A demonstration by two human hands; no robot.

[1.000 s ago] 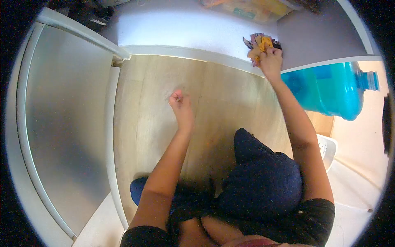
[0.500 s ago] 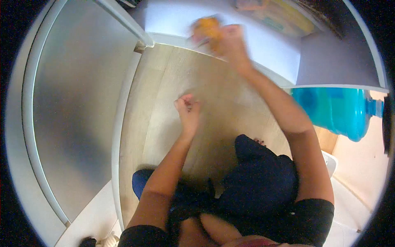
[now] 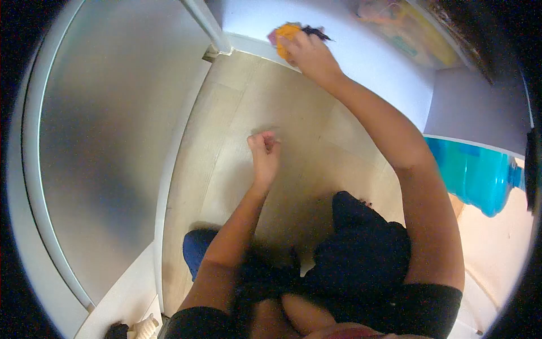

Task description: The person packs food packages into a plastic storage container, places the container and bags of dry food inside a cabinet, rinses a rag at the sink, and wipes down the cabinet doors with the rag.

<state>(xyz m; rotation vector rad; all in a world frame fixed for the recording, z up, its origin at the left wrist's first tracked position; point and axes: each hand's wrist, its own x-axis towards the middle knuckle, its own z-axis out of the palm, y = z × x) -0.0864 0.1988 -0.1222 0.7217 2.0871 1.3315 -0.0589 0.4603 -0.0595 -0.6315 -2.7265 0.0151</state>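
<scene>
- Right hand (image 3: 311,55): gripped multicoloured rag (image 3: 287,34), near white shelf (image 3: 389,79) edge.
- Left hand (image 3: 264,148): curled; closure, contents indiscernible.
- Risk: rag's loose folds could have snagged there.

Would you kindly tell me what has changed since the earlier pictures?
The right hand has moved the bunched cloth leftward along the white shelf, away from the grey side panel. It keeps hold of the cloth; no release shows. The camera view has shifted too. The left hand stays curled above the floor, and the blue bottle still lies on its side.
</scene>
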